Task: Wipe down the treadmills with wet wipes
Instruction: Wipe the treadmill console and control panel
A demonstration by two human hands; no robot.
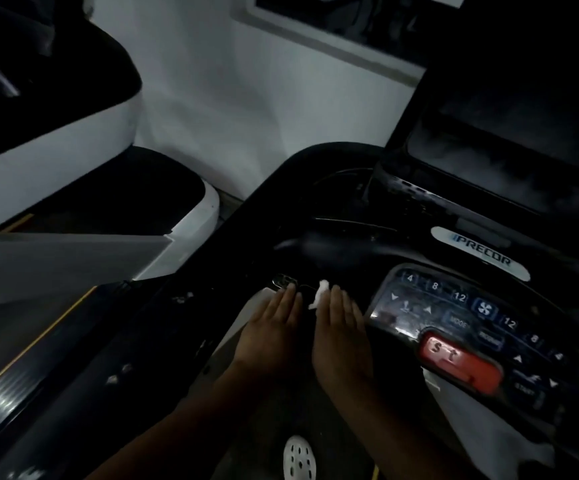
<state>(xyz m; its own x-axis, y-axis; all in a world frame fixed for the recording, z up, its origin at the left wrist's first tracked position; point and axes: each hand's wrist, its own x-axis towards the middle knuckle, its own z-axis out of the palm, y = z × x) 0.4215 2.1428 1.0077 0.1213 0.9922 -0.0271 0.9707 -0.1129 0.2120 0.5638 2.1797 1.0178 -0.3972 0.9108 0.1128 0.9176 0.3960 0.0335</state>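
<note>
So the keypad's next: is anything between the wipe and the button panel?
Nothing visible. The wet wipe pokes out beside the fingertips of the right hand, and only bare black console lies between that hand and the button panel to its right.

Button panel [468, 327] just right; bare black console [281, 216] ahead.

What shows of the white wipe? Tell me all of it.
The wipe is a small white wad, crumpled and soft-looking. It lies on the treadmill console, left of the button panel. The flat right hand presses on it and covers part; a strip pokes out beside the forefinger. The left hand lies flat close by, apart from it.
</note>
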